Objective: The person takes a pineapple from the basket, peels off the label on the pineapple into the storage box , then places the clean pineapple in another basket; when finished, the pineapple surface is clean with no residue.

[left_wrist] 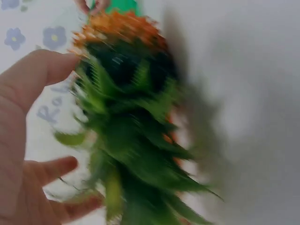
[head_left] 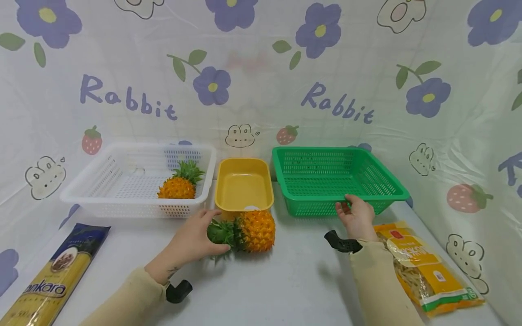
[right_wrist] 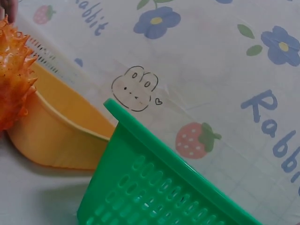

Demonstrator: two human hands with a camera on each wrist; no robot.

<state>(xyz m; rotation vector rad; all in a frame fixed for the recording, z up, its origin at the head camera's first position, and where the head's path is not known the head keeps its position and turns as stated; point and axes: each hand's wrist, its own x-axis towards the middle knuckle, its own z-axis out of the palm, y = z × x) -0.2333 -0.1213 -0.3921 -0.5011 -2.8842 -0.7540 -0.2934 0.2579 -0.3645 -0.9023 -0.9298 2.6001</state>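
My left hand [head_left: 200,233] grips a small pineapple [head_left: 257,231] at its leafy crown, with the orange spiky body pointing right. The fruit lies sideways in front of the yellow bin [head_left: 244,185]. In the left wrist view the green crown leaves [left_wrist: 136,150] fill the middle, blurred, with one finger at the base of the crown. At the front rim of the green basket [head_left: 340,198] is my right hand [head_left: 356,217], fingers loosely bent, one fingertip right at the rim. The right wrist view has the basket's slotted wall [right_wrist: 154,187] up close, and that hand is out of sight there.
A white basket [head_left: 122,206] at the left holds another pineapple [head_left: 177,186]. A blue-and-yellow pasta pack [head_left: 61,276] lies front left. Beside my right forearm lies an orange-and-yellow food bag [head_left: 428,267]. A printed curtain [head_left: 253,99] hangs behind the containers.
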